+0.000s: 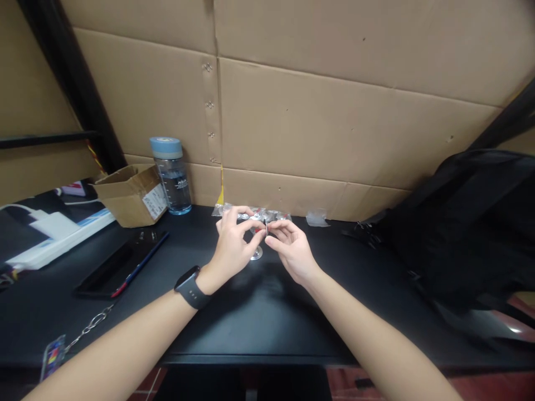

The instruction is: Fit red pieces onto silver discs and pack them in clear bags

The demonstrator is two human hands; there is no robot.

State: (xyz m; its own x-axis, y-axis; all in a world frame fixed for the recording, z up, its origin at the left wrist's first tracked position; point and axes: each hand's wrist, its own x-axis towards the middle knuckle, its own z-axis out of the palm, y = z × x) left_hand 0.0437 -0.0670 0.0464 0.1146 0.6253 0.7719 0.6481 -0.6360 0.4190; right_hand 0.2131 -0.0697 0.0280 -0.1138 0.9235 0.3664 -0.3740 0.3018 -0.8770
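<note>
Over the middle of the black table, my left hand [234, 245] pinches a small thin round piece [266, 228] between thumb and fingers. The piece is seen nearly edge-on, with a pale rim and a bit of red at its side; its exact kind is too small to tell. From the other side, my right hand [295, 250] closes its thumb and fingertips on the same piece. Just below my left fingertips lies a shiny silver disc [257, 254] on the table, partly hidden. Behind my hands sits a row of small clear plastic packets [282, 216] with silver and red contents.
A clear plastic bag [317, 218] lies by the cardboard wall [292, 122]. Leftward are a water bottle [172, 181], a cardboard box [129, 195], a power strip [62, 239] and a phone [125, 264] with a chain strap. A black backpack [468, 234] fills the right side.
</note>
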